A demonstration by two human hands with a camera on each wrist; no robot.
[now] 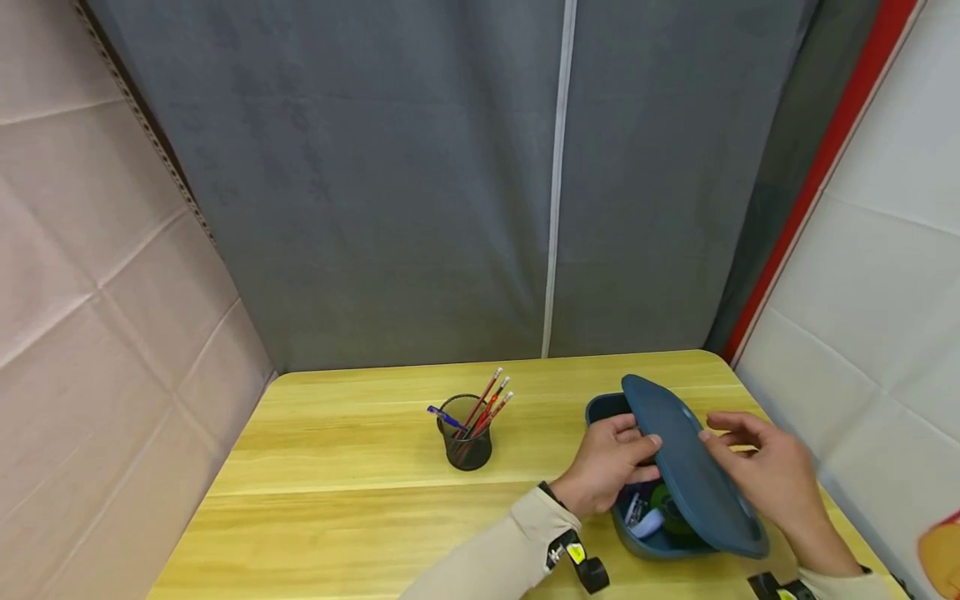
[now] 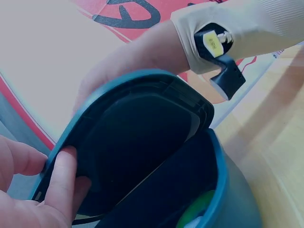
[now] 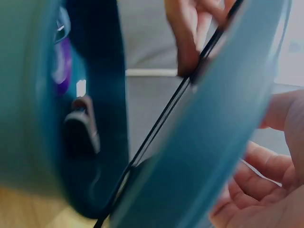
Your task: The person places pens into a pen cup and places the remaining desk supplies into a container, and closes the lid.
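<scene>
My left hand (image 1: 611,462) pinches the near-left edge of a dark blue lid (image 1: 686,467), thumb on one face and fingers on the other. The lid stands tilted over a matching blue box (image 1: 645,546), its right part leaning down at the rim. On the lid's outer side is my right hand (image 1: 772,467), thumb touching the lid and the other fingers loosely bent. Inside the box lie a green thing (image 1: 663,500), a pale blue-white thing (image 1: 647,523) and, in the right wrist view, a purple thing (image 3: 61,66). The lid covers the rest of the contents.
A black mesh pen cup (image 1: 468,454) with several pencils and a blue pen (image 1: 446,417) stands left of the box on the yellow wooden table (image 1: 337,467). A grey curtain (image 1: 375,183) hangs behind, and a white wall panel (image 1: 885,292) rises close on the right.
</scene>
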